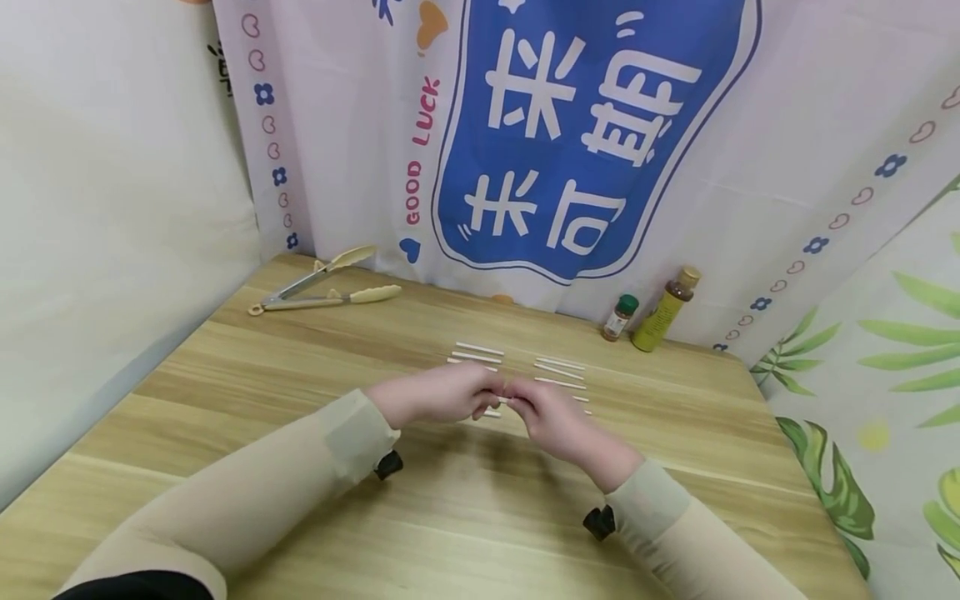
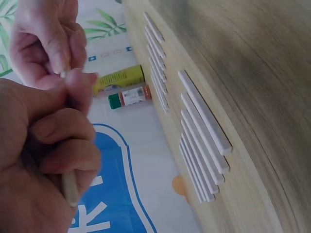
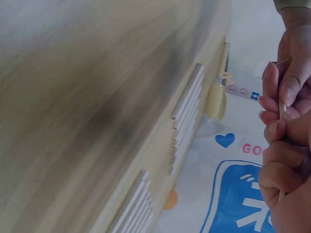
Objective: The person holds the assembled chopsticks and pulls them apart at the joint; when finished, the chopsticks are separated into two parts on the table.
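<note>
Fingertips meet over the table, where my left hand [image 1: 442, 392] and my right hand [image 1: 558, 421] pinch a thin pale stick [image 3: 282, 108]. In the left wrist view, a stick end [image 2: 69, 188] pokes out below the curled fingers of the left hand. Whether one stick runs through both hands or there are two pieces is hidden by the fingers. Just beyond the hands, white sticks lie in two groups of roughly parallel lines, a left group [image 1: 480, 347] and a right group [image 1: 559, 363]. The hands cover part of both groups in the head view.
Tongs [image 1: 322, 287] with cream tips lie spread at the back left of the wooden table [image 1: 457, 533]. A small green-capped jar [image 1: 618, 320] and a yellow bottle [image 1: 660, 317] stand at the back right. A printed cloth [image 1: 360, 125] hangs behind the table's rear edge.
</note>
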`<control>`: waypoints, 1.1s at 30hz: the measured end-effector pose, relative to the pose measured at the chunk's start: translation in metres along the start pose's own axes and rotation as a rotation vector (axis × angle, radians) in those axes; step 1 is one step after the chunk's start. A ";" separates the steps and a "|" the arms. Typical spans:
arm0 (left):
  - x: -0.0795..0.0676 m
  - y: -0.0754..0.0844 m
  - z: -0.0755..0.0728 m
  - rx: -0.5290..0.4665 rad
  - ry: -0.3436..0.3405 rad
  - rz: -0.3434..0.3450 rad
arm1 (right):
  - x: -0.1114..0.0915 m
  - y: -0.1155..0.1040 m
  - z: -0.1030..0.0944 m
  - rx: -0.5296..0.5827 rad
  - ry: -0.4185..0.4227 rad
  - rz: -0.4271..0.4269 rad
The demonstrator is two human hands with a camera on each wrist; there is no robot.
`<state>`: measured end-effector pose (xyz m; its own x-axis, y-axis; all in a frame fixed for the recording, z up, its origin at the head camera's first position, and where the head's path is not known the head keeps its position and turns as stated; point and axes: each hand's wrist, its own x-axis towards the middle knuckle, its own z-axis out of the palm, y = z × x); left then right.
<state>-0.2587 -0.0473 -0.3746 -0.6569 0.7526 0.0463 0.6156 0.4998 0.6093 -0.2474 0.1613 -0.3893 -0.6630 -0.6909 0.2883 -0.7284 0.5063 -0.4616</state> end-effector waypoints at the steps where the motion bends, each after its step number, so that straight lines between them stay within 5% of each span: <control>1: -0.001 0.002 -0.001 -0.010 0.002 0.009 | -0.001 -0.002 -0.002 0.020 0.007 -0.015; 11: -0.008 0.005 -0.008 -0.100 0.023 0.075 | -0.009 -0.002 -0.012 0.155 0.000 -0.041; 17: -0.020 -0.009 -0.013 -0.170 0.057 -0.027 | -0.024 0.016 -0.025 0.231 0.025 0.124; 21: -0.022 -0.014 -0.012 -0.196 0.059 -0.090 | -0.029 0.023 -0.031 0.210 0.058 0.160; 27: -0.018 -0.019 -0.004 -0.002 0.126 -0.197 | -0.035 0.034 -0.029 0.127 0.115 0.151; 33: -0.011 -0.022 0.009 0.158 0.104 -0.152 | -0.043 0.047 -0.027 0.046 -0.001 0.198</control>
<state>-0.2609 -0.0625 -0.3952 -0.7836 0.6193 0.0495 0.5610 0.6710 0.4849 -0.2579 0.2287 -0.4010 -0.7921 -0.5810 0.1874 -0.5755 0.6083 -0.5467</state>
